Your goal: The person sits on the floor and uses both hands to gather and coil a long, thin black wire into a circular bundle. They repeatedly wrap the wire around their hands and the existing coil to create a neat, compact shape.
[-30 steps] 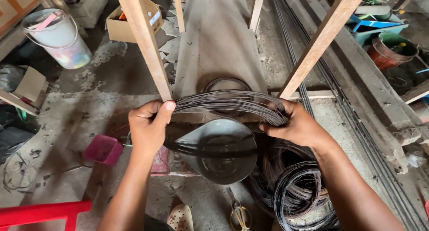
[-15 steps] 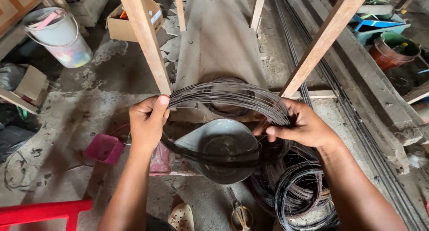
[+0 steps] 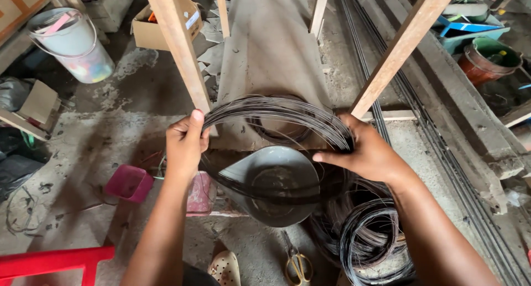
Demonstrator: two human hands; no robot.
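Observation:
A coil of thin dark wire [image 3: 276,110] arches between both hands above the floor. My left hand [image 3: 186,143] grips its left side, thumb raised along the strands. My right hand [image 3: 369,152] clasps the right side, fingers curled over the bundle. Below the coil a grey metal pan [image 3: 276,186] rests on the ground. More loops of dark wire [image 3: 370,242] lie piled under my right forearm.
Two slanted wooden posts [image 3: 178,48] [image 3: 398,48] rise on either side of a concrete slab [image 3: 271,48]. Long steel rods [image 3: 387,70] run along the right. A white bucket [image 3: 74,45], cardboard box [image 3: 160,26], pink tub [image 3: 128,182], red bar [image 3: 52,259] and scissors [image 3: 297,263] lie around.
Both hands have lifted the wire coil higher and spread its arch wider. My left thumb now sticks up along the strands.

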